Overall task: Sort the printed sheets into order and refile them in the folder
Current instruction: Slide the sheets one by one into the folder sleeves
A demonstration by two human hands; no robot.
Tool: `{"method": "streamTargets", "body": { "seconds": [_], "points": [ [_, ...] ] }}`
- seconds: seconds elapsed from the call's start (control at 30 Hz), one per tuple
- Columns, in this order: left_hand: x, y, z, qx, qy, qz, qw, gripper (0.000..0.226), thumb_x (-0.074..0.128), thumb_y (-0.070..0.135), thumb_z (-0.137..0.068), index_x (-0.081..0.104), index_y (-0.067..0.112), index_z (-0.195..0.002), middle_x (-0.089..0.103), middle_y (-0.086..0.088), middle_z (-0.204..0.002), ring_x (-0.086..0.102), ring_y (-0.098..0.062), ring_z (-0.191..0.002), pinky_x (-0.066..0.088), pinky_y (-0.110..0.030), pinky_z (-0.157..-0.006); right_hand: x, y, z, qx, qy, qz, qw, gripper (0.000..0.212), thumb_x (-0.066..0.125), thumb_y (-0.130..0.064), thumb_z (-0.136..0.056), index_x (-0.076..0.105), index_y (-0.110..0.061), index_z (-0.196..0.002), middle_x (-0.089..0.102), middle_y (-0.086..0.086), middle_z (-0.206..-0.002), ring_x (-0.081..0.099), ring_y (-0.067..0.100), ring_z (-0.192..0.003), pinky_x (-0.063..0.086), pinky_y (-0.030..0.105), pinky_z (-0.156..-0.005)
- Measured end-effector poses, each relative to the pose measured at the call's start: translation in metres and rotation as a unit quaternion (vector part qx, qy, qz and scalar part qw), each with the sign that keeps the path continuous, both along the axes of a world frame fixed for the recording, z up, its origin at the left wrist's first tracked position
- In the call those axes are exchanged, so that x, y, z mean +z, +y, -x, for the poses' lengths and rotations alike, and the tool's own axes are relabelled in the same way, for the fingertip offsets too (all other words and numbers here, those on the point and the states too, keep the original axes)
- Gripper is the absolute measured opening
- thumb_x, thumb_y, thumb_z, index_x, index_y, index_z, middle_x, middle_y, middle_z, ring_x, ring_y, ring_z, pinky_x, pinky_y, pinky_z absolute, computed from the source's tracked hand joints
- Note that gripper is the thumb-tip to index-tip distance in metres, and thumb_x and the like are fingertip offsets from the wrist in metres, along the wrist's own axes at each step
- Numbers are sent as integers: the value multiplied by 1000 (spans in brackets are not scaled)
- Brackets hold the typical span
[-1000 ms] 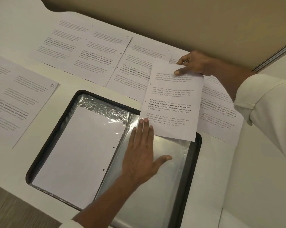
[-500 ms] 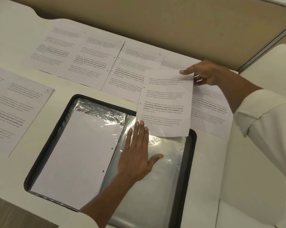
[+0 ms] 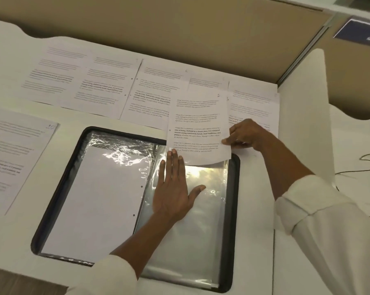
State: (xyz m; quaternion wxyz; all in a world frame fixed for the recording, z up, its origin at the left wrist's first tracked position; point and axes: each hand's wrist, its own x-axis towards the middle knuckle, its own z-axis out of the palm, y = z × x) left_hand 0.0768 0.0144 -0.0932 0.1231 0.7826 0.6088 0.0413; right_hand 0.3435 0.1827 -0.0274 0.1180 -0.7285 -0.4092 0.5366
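An open black folder (image 3: 233,209) of clear plastic sleeves lies on the white desk. Its left sleeve holds a sheet with its blank side up (image 3: 94,199). My left hand (image 3: 175,188) presses flat on the empty right sleeve (image 3: 190,241), fingers straight. My right hand (image 3: 243,135) pinches the right edge of a printed sheet (image 3: 196,124), thumb on top. That sheet's lower edge sits at the top opening of the right sleeve, just past my left fingertips.
Several printed sheets (image 3: 99,81) lie in an overlapping row along the back of the desk. Another sheet marked 10 (image 3: 16,154) lies at the left. A tan partition (image 3: 179,28) stands behind, and a cable (image 3: 369,162) runs at the right.
My right hand has slid from the sheet's top corner down to its right edge. The sheet's lower edge now meets the top of the right sleeve. My left hand has stayed flat.
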Motion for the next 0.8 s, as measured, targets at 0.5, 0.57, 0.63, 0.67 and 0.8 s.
{"method": "streamTargets", "body": {
  "seconds": [0.5, 0.57, 0.63, 0.67, 0.8],
  "points": [
    [7, -5, -1, -43, -10, 10, 999, 110, 21, 86, -97, -3, 4, -167, -20, -17, -174, -18, -33, -162, 14, -58, -129, -19, -17, 18, -28, 28, -126, 991, 32, 95, 0, -70, 72, 1, -93, 75, 9, -81, 70, 10, -61, 57, 20, -55],
    [7, -4, -3, -40, -11, 7, 999, 111, 21, 87, -96, 0, 5, -167, -18, -17, -174, -16, -34, -162, 15, -60, -128, -22, -17, 22, -20, 31, -127, 991, 33, 95, 0, -70, 72, 5, -93, 74, 16, -84, 70, 16, -65, 60, 25, -58],
    [6, -2, -6, -32, -21, 2, 999, 110, 25, 87, -96, 7, 5, -168, -13, -18, -175, -14, -34, -162, 16, -61, -129, -25, -17, 24, -22, 41, -129, 991, 38, 95, 0, -70, 70, 9, -96, 71, 23, -86, 67, 23, -70, 62, 30, -60],
    [7, 0, -9, -28, -29, -1, 999, 109, 27, 87, -96, 11, 6, -168, -10, -18, -175, -12, -34, -162, 16, -60, -129, -27, -16, 24, -23, 46, -128, 990, 39, 95, 0, -70, 69, 10, -97, 69, 24, -85, 66, 26, -72, 63, 32, -62],
    [13, 16, -21, -46, -44, -32, 997, 97, 34, 78, -100, 26, 7, -165, 3, -18, -176, -1, -34, -163, 15, -55, -130, -30, -17, 20, -22, 48, -120, 991, 38, 95, -2, -71, 70, 6, -98, 71, 29, -91, 72, 35, -78, 67, 48, -76]
  ]
}}
